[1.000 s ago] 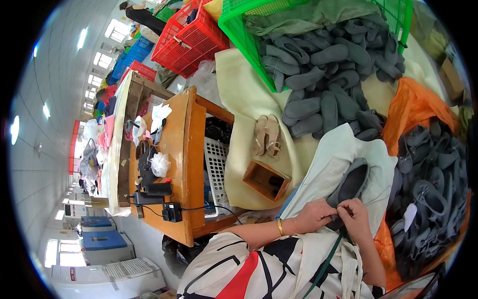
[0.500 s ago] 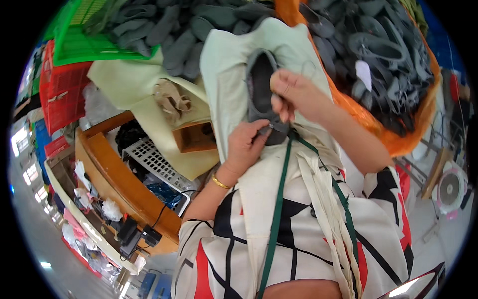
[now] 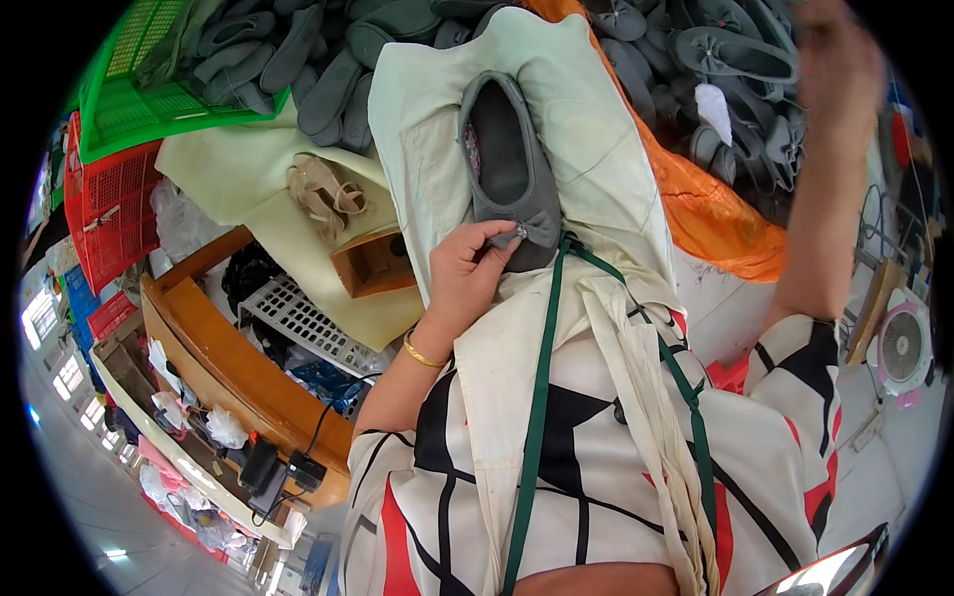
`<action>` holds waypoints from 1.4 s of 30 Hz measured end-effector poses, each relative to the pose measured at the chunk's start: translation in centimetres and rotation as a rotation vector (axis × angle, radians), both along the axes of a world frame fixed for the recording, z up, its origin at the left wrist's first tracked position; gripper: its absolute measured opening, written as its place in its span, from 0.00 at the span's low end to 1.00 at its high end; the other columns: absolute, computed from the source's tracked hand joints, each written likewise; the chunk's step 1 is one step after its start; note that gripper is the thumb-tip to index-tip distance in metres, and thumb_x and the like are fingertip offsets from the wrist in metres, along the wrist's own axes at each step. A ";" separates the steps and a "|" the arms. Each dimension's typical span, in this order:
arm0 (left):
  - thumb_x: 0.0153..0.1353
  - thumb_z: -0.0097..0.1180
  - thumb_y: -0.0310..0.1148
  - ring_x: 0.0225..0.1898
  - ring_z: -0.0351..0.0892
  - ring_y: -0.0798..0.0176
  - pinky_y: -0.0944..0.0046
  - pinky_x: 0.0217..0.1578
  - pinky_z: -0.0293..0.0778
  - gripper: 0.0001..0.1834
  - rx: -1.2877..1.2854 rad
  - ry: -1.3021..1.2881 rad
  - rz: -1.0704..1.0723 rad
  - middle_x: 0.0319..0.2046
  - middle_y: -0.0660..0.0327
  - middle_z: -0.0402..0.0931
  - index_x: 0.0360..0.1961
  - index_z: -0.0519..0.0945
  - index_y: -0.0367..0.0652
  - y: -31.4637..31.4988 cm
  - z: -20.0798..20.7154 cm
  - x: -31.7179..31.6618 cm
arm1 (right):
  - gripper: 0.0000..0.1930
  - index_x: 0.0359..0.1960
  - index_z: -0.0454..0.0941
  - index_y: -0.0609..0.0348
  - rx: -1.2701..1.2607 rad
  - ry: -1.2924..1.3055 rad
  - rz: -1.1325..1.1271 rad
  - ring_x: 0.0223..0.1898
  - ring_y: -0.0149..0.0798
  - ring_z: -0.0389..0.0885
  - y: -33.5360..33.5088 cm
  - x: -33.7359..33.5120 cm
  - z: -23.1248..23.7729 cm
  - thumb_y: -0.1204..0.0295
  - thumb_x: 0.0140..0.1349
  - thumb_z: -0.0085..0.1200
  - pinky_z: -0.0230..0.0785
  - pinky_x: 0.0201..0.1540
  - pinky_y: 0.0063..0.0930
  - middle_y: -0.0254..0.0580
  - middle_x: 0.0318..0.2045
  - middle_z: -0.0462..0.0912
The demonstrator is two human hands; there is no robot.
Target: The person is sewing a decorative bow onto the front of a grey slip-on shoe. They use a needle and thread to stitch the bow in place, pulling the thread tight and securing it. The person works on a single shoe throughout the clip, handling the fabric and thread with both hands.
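A grey slip-on shoe (image 3: 537,164) lies on my lap over a pale apron (image 3: 606,159), its toe pointing toward me. On the toe sits a grey fabric bow (image 3: 540,230) with a small shiny ornament at its middle. My left hand (image 3: 467,263) pinches the bow between thumb and fingers. Far up at the right edge, over the heap of grey shoes, my right hand (image 3: 835,60) is raised and smeared by motion. Its fingers cannot be made out, nor whether anything is in them.
An orange sack (image 3: 706,228) of grey shoes stands to the right. At the far left, more shoes lie by a green basket (image 3: 119,109) above a red crate (image 3: 104,199). Beige sandals (image 3: 323,194) rest near a wooden drawer (image 3: 219,348). A fan (image 3: 902,348) stands right.
My right hand has swung from beside the shoe up to the far right. The left hand keeps its pinch at the toe, and the whole bow now shows.
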State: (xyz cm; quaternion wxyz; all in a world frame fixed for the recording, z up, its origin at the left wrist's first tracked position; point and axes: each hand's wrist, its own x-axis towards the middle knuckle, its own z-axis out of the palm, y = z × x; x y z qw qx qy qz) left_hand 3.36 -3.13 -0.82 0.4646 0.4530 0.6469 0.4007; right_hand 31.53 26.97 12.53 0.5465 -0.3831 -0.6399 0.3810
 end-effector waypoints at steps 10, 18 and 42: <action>0.59 0.64 0.21 0.30 0.70 0.76 0.74 0.34 0.69 0.11 -0.110 -0.266 0.101 0.34 0.67 0.79 0.44 0.84 0.37 -0.3 -0.5 -0.1 | 0.06 0.33 0.77 0.56 0.386 -0.706 0.844 0.37 0.41 0.77 -14.8 -10.9 -12.5 0.75 0.52 0.54 0.72 0.41 0.34 0.38 0.30 0.74; 0.60 0.64 0.24 0.28 0.70 0.75 0.73 0.31 0.69 0.10 -0.135 -0.137 0.077 0.28 0.66 0.79 0.43 0.84 0.36 -0.3 -0.7 -0.3 | 0.04 0.22 0.73 0.53 0.526 -0.727 0.660 0.30 0.38 0.74 -15.1 -12.5 -14.0 0.71 0.49 0.56 0.68 0.36 0.31 0.33 0.23 0.71; 0.49 0.75 0.45 0.24 0.75 0.67 0.65 0.28 0.72 0.25 -0.481 0.239 0.035 0.22 0.60 0.77 0.32 0.76 0.35 -0.6 1.8 -0.3 | 0.12 0.20 0.73 0.54 0.190 -0.458 0.300 0.23 0.42 0.74 -14.9 -14.1 -14.0 0.69 0.55 0.64 0.66 0.22 0.35 0.36 0.19 0.72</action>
